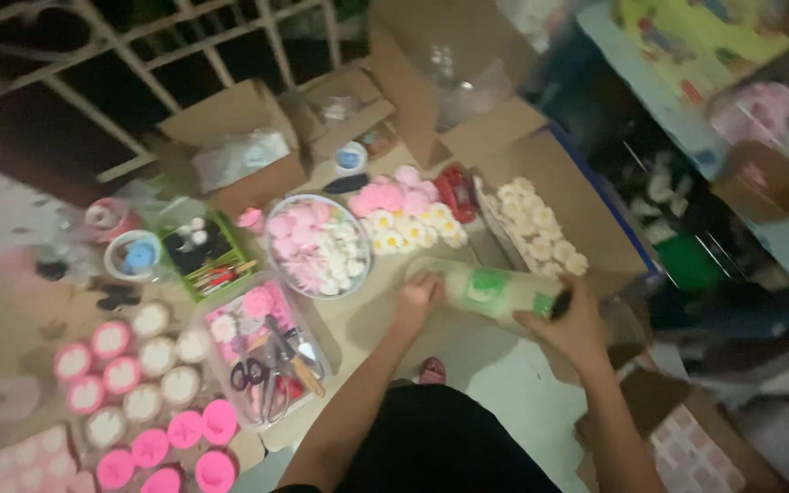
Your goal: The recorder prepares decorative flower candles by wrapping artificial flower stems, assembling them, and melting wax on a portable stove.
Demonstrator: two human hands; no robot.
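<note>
I grip the pale green-labelled roll (490, 290) at both ends, left hand (418, 298) at nine o'clock, right hand (577, 324) at three; lifting it needs level hands.

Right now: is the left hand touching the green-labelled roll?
Touching. The head view shows the left hand wrapped over the roll's pale end; the right hand grips its other end.

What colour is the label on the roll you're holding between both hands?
Green, on a pale roll, held by the left hand and right hand; head view.

Glossy plastic bottle (490, 290) (pale, green-labelled) over matt brown cardboard (362, 319).
</note>
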